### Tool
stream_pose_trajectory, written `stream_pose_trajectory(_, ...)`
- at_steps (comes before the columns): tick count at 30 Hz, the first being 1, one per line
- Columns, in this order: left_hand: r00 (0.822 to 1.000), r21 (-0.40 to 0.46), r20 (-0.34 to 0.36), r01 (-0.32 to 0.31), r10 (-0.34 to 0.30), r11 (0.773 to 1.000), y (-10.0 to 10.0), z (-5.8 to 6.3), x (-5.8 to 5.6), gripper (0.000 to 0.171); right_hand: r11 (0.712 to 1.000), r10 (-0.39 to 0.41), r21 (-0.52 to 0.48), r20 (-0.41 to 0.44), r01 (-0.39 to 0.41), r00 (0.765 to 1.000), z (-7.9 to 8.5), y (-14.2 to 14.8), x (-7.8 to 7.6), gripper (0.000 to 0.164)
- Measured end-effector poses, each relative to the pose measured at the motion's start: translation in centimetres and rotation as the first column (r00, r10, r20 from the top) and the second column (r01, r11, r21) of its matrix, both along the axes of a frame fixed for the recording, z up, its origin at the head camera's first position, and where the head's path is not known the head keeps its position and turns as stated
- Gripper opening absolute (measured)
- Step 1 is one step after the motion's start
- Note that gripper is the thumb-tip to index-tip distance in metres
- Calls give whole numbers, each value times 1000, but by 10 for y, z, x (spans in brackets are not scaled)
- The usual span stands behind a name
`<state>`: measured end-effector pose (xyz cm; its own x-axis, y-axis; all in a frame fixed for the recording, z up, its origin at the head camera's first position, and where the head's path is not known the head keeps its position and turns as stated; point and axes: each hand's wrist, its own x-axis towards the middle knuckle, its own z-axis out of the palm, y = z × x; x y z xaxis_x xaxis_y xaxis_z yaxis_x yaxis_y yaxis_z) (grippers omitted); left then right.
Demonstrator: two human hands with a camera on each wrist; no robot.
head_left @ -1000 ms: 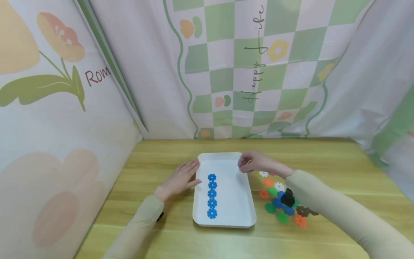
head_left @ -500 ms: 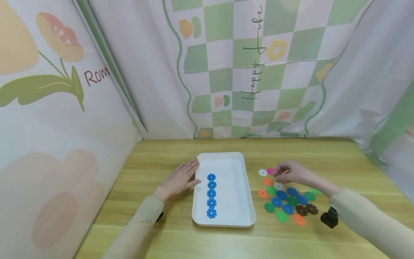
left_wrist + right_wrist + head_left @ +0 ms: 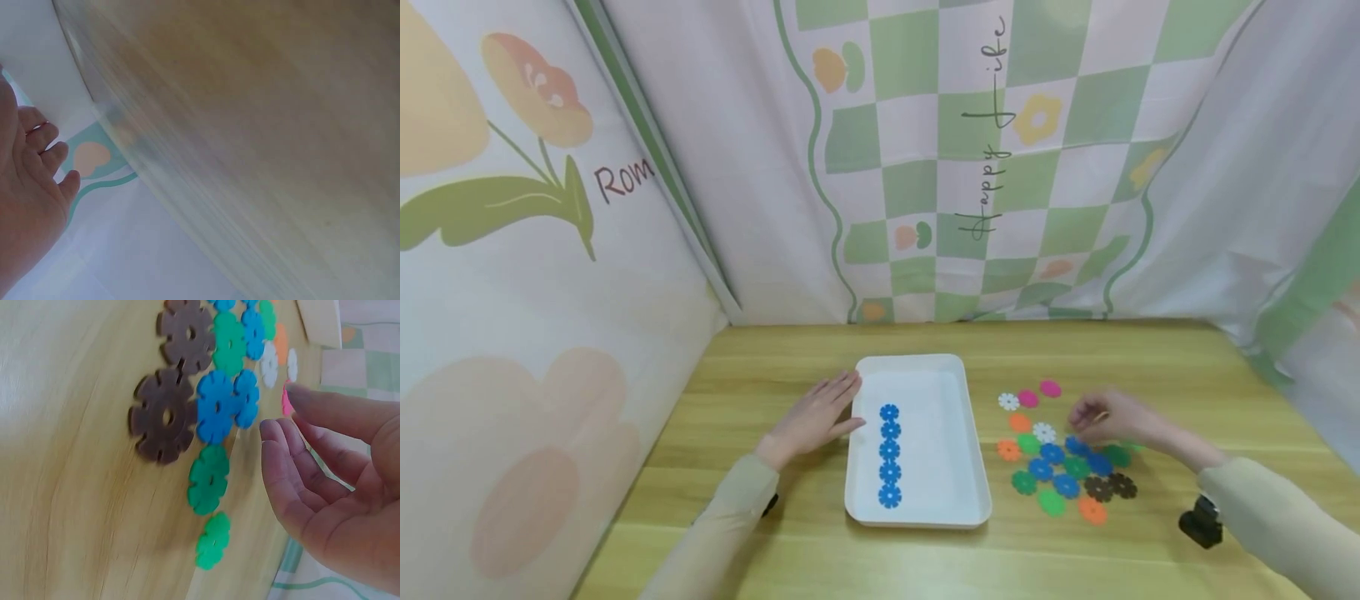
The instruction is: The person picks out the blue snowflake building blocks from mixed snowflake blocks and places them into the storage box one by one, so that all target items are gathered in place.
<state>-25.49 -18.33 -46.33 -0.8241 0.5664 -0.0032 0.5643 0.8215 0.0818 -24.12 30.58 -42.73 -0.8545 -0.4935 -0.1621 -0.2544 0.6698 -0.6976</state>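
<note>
My left hand (image 3: pixel 817 418) rests with straight fingers at the left rim of a white tray (image 3: pixel 972 442). In the left wrist view the same hand (image 3: pixel 37 175) shows palm and fingertips, the tray's wall behind. Inside the tray several blue snowflake discs (image 3: pixel 890 450) form a straight column along the left side. My right hand (image 3: pixel 1112 419) hovers at the back of a spread of loose discs, fingertips close to a blue disc (image 3: pixel 1077 446). In the right wrist view the right hand (image 3: pixel 331 462) has its thumb and loosely bent fingers apart, with nothing between them.
Loose discs lie right of the tray: pink (image 3: pixel 1050 388), white (image 3: pixel 1043 432), orange (image 3: pixel 1093 510), green (image 3: pixel 1052 502) and brown (image 3: pixel 1123 485) ones, some overlapping. The wooden table (image 3: pixel 775 542) meets a patterned curtain (image 3: pixel 910 192) behind and a printed cloth wall at left.
My right hand has left the tray's far right corner and moved right, over the loose discs. Two pink discs now show where it passed. The left hand stays put.
</note>
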Motion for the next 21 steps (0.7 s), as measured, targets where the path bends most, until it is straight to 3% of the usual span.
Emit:
stream_pose_trajectory(6, 1000, -1, 1, 2, -2, 1000, 0, 2, 2, 76, 999, -13, 41, 42, 11, 999, -2, 5, 1, 33)
stream_pose_trajectory(12, 1000, 3, -7, 5, -5, 1000, 0, 2, 1, 76, 995, -22, 99, 28, 19, 999, -8, 6, -1, 31)
stream_pose_trajectory(21, 1000, -9, -2, 0, 0, 1000, 1, 1, 0, 77, 994, -25, 103, -14, 26, 1000, -17, 4, -2, 30)
